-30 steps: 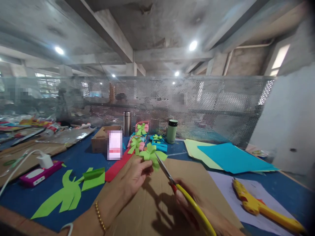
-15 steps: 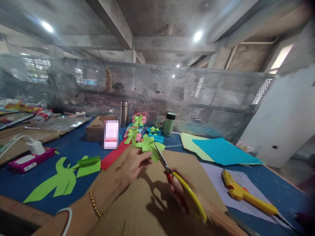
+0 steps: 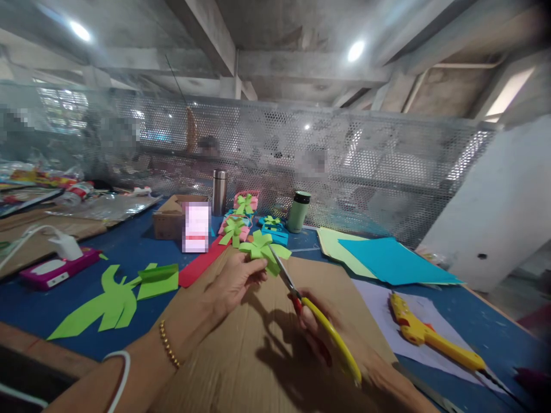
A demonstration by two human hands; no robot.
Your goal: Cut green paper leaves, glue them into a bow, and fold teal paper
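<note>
Between the thumb and fingers of my left hand (image 3: 241,281) is a light green paper flower (image 3: 260,246) with several wide petals. My right hand (image 3: 316,321) grips a pair of scissors (image 3: 331,330) with yellow and red handles. The blades reach up to the flower's right side and touch or overlap one petal. Whether they are cutting into the paper cannot be made out. Both hands are above a brown cardboard sheet (image 3: 224,358). Behind the held flower, more green paper flowers (image 3: 235,228) rest on pink and blue pieces.
A yellow glue gun (image 3: 430,335) lies on lilac paper at right. Blue sheets (image 3: 396,261) lie behind it. Green paper scraps (image 3: 107,304) and a purple power strip (image 3: 60,268) are at left. A cardboard box (image 3: 169,219), a steel flask (image 3: 219,192) and a green tumbler (image 3: 298,212) stand at the back.
The view has tilted down slightly, so the things on the table sit a little higher. Both hands, the flower and the scissors keep nearly the same position relative to each other.
</note>
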